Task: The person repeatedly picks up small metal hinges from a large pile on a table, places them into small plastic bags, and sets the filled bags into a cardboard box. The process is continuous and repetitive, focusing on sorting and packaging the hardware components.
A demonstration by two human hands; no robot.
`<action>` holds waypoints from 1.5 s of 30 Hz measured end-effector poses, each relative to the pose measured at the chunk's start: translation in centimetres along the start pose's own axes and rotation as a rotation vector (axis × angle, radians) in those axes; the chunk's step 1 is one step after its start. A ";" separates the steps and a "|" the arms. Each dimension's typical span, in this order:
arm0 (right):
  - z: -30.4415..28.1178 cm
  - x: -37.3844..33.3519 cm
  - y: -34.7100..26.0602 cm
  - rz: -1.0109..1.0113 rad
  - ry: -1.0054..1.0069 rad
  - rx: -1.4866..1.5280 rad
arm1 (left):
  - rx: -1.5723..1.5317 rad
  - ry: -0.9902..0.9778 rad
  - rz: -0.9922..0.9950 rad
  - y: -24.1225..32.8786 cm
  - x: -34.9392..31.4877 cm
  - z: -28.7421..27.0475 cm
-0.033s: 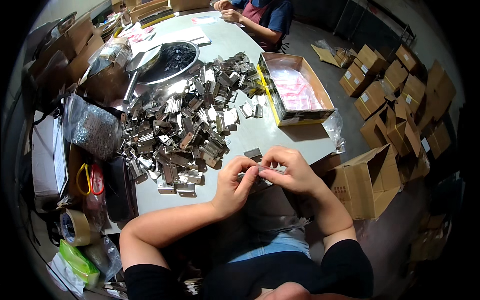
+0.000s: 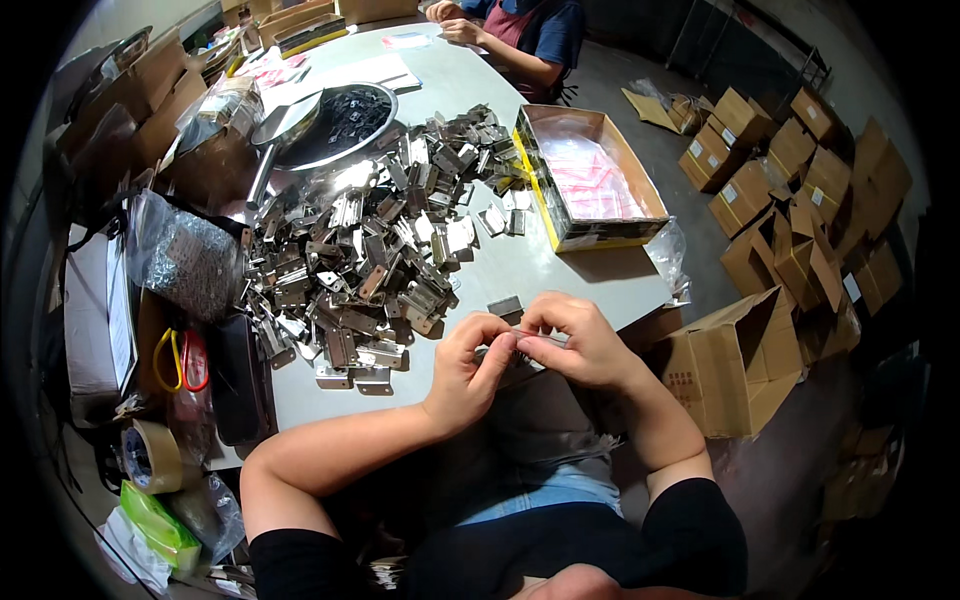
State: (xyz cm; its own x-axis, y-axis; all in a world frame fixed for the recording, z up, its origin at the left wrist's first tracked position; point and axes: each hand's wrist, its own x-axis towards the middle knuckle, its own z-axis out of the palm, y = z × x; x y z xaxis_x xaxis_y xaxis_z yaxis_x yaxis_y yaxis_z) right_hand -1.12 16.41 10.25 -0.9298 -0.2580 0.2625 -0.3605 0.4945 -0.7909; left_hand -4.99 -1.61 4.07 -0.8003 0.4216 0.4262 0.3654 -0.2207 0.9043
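At the table's near edge, my left hand (image 2: 468,362) and my right hand (image 2: 582,345) meet, thumbs and forefingers pinched together. Between the fingertips is a small clear plastic bag (image 2: 524,333) with a thin reddish edge; most of it is hidden by the fingers. Just beyond them a single metal bracket (image 2: 505,306) lies on the table. A large heap of shiny bent metal brackets (image 2: 350,250) spreads to the left of my hands. Farther off, to the right, an open cardboard box (image 2: 610,237) holds clear bags with pink markings (image 2: 590,180).
Behind the heap stands a metal bowl (image 2: 392,118) of dark pieces with a scoop (image 2: 262,175). Along the left are a bag of small metal parts (image 2: 190,255), scissors (image 2: 180,360) and a tape roll (image 2: 155,455). Cartons (image 2: 715,375) stand at right. Another person (image 2: 535,45) sits across.
The bag has shifted slightly between my fingertips, and its reddish edge shows more plainly. Both hands stay in nearly the same place.
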 end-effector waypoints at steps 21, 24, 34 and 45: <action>-13.2 -18.1 1.2 0.500 0.912 -0.363 | -0.160 -0.140 -0.227 -0.8 -1.2 0.2; -16.7 -21.2 3.9 0.650 0.959 -0.853 | -0.161 -0.168 -0.248 -0.7 -1.2 0.2; -15.5 -0.4 7.3 0.137 0.532 -0.651 | -0.077 -0.133 -0.137 -1.2 -1.3 0.3; -14.9 9.4 12.2 0.181 0.259 -0.796 | -0.066 -0.192 -0.180 -0.4 -1.1 0.3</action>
State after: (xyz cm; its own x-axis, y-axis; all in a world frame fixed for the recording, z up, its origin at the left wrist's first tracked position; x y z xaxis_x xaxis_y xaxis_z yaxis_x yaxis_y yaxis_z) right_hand -15.36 32.38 11.29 -0.9308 0.0309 0.3643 -0.0597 0.9702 -0.2347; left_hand -4.18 -1.72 3.23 -0.7425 0.6169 0.2611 0.1889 -0.1812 0.9651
